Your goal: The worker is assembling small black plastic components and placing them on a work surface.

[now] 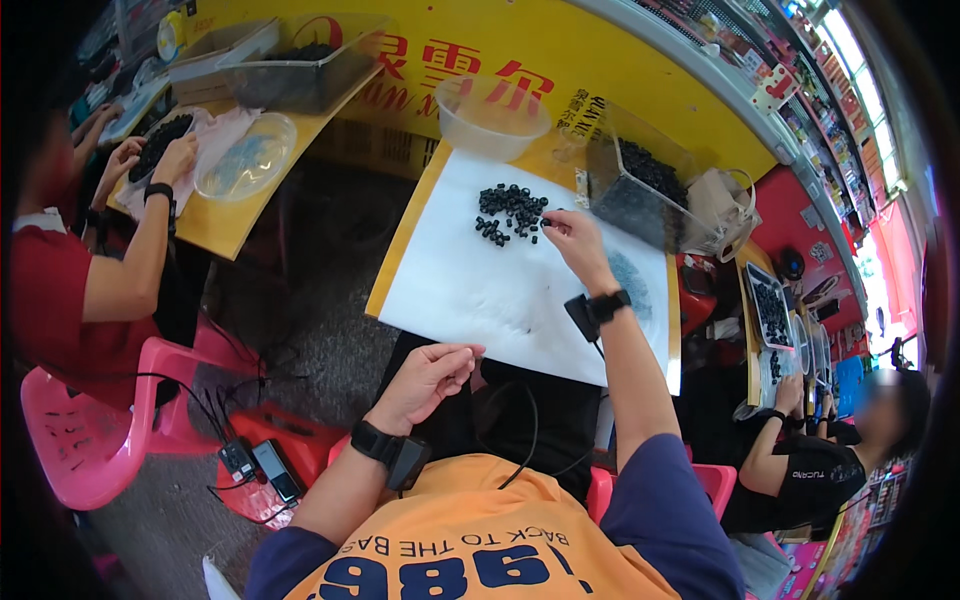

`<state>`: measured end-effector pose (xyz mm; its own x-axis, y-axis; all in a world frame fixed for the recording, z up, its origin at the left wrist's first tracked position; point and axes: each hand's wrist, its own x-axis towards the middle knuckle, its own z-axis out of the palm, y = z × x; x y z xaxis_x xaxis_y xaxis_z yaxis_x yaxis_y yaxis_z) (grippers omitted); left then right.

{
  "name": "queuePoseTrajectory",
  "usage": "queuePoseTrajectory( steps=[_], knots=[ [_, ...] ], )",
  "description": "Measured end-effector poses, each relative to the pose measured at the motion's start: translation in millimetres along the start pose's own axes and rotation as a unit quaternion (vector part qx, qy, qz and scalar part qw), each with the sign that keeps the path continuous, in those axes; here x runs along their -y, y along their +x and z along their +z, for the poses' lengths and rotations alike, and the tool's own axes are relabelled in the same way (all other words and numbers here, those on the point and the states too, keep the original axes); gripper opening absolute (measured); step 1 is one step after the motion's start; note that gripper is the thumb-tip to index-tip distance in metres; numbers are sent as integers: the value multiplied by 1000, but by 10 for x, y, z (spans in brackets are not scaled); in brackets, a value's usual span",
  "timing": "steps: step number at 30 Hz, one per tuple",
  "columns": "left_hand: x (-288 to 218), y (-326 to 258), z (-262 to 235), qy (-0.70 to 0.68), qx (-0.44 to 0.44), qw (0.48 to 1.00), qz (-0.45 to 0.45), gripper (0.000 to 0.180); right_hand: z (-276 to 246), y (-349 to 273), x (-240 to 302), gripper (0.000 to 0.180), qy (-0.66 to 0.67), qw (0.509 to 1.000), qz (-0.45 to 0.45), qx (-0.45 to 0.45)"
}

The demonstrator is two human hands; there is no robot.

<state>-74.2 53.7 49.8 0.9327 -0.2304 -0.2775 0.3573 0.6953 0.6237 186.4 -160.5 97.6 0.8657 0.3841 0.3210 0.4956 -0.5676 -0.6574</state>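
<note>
A loose pile of small black cylindrical pieces (513, 205) lies on the white sheet (450, 270) that covers my table. At the pile's right edge, my right hand (573, 238) is closed in a pinch, with one small black piece at its fingertips. My left hand (432, 378) hovers by the near edge of the table, above my lap. Its thumb and fingers are pressed together, and whatever they may hold is too small or hidden to see. Both wrists wear black strapped devices.
A translucent bowl (490, 125) stands behind the pile. To its right, a clear bin (640, 190) holds many black pieces, beside a beige bag (722, 210). One person in red works at a yellow table (225, 225) on the left; another sits at the right by a filled tray (770, 310).
</note>
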Motion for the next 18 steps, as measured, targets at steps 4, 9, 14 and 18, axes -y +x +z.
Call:
queuePoseTrajectory(
  steps=[4,9,14,18],
  knots=[
    [44,19,18,19,-9,997,68,26,-9,-649,690,23,162,985,57,32],
    [50,22,119,8,-5,995,97,33,103,-1404,1007,24,253,962,96,34],
    [120,38,102,33,-7,994,99,32,320,-1775,1201,22,181,979,91,5],
    [174,81,80,76,-41,992,93,29,420,-1890,1280,22,164,983,77,22]
  ],
)
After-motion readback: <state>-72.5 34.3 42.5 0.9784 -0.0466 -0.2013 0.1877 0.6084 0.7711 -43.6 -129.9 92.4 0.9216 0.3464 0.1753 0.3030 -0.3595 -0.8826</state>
